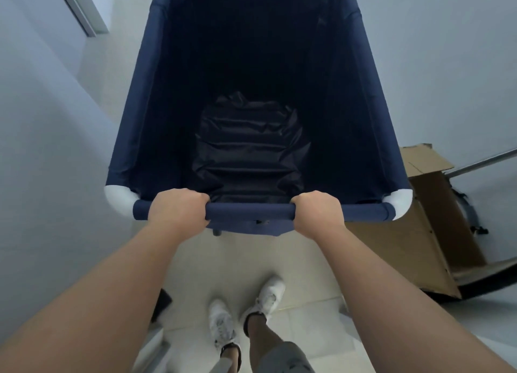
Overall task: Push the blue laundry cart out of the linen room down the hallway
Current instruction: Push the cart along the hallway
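The blue laundry cart (131,115) fills the upper middle of the head view, a deep navy fabric bin with white corner joints. A crumpled dark bag (249,149) lies at its bottom. The padded near rail (250,212) runs across in front of me. My left hand (179,209) grips the rail left of centre and my right hand (319,213) grips it right of centre, fingers curled over the top. Both arms reach straight forward. My white shoes stand on the tiles just behind the cart.
A pale wall (42,121) runs close along the cart's left side, with a door frame (81,6) further ahead. An open cardboard box (419,233) sits on the floor by the cart's right near corner, below a metal bar (484,161). Pale floor tiles (251,260) lie underfoot.
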A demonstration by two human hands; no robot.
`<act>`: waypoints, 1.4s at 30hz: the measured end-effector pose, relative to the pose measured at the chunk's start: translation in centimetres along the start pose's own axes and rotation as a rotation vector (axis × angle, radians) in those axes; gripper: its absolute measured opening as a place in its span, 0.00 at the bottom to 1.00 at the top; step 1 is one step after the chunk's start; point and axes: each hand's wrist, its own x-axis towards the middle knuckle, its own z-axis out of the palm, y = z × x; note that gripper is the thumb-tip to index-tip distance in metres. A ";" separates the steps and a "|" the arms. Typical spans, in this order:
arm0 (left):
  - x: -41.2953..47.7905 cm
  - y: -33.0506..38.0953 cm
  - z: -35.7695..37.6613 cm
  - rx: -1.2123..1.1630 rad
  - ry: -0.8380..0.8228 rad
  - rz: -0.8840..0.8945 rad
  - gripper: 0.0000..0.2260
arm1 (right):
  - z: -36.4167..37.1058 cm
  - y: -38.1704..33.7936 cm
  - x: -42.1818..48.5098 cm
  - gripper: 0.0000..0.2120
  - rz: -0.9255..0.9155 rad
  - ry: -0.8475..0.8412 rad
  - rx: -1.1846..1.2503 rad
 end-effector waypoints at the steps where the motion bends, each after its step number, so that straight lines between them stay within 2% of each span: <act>1: 0.8 -0.1 -0.3 0.000 0.003 0.001 0.05 | -0.3 0.3 0.8 0.07 -0.002 0.003 -0.002; 22: 20.0 -2.5 -6.8 0.021 0.063 -0.027 0.05 | -8.5 7.5 19.6 0.07 -0.042 0.032 -0.015; 34: 28.7 -9.4 -10.0 0.081 0.064 0.043 0.05 | -13.0 4.8 28.1 0.09 0.003 -0.018 -0.038; 42: 30.4 -10.7 -10.7 0.135 0.068 0.148 0.08 | -12.7 3.8 27.4 0.07 0.078 -0.082 -0.030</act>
